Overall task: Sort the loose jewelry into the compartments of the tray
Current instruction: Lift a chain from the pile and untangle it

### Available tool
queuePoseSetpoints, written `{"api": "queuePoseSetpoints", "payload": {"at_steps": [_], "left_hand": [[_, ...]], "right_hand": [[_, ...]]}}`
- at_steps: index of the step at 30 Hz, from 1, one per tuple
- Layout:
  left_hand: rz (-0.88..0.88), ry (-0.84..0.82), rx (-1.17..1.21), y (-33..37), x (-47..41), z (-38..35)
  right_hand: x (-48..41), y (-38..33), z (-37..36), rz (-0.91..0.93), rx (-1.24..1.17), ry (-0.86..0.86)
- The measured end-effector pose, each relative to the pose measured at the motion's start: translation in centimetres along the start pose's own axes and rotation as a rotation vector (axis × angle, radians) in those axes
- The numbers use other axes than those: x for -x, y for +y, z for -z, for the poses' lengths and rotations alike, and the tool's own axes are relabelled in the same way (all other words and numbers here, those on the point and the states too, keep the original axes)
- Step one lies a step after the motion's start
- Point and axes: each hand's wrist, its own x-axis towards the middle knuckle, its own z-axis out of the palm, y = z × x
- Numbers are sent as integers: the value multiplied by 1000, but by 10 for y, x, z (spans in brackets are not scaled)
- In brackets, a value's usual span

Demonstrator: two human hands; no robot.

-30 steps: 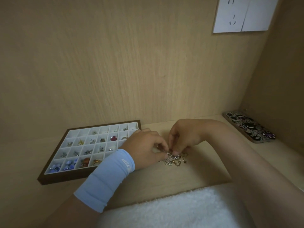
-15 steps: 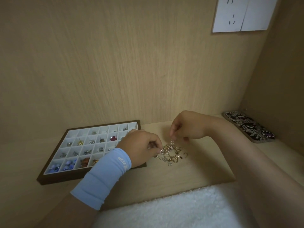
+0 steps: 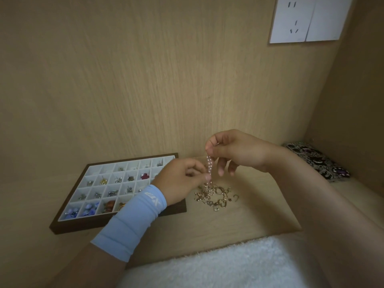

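In the head view, the right hand (image 3: 234,151) is raised above the middle of the desk (image 3: 255,217). Its thumb and forefinger are pinched together on the top of one beaded strand (image 3: 208,166), and its other fingers are loosely curled below. The strand hangs straight down. The left hand (image 3: 180,179), which has a pale blue wrist sleeve (image 3: 133,219), nips the strand lower down between thumb and fingertip. The strand's bottom end reaches one heap of loose jewelry (image 3: 217,197), gold-coloured rings, hearts and charms lying tangled on the desk. The pieces are too small and tangled to count.

One brown-rimmed tray (image 3: 68,225) lies toward the desk's left side, with its far edge close to the back wall. Its right near corner is hidden under the left wrist. Four rows of white compartments show, many holding small pieces, with blue beads in the near left ones. The heap sits just beside the tray's right edge.

One patterned case (image 3: 315,161) lies in the far right corner against the side wall, well apart from the heap, with bare desk between them. A bare strip also runs from the heap to the near edge, where one white fleecy cloth (image 3: 228,265) lies. One white socket plate (image 3: 305,19) is on the back wall.
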Motion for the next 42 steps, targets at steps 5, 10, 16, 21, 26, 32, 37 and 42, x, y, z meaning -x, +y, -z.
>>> {"api": "queuePoseSetpoints", "payload": {"at_steps": [5,10,16,21,26,32,37,42], "left_hand": [[27,-34,180,12,2,15],[60,-16,364,17,0,24],[34,-44,658,32,3,36],[-50,-90,833,43,4,48],[-62,-62,823,47,6,60],[-126,-13,716,54,10,70],[-138,67,589,56,11,73],[-125,149,510,53,11,78]], "right_hand": [[-1,-4,-2,25,-153,53],[-4,-4,-6,47,-175,74],[-7,-3,-11,92,-277,26],[-8,-4,-22,106,-354,-161],[-4,-5,-29,113,-274,-252],[-8,-1,-47,100,-30,-236],[-8,5,-42,73,-20,-251],[-9,5,-32,82,-195,-177]]}}
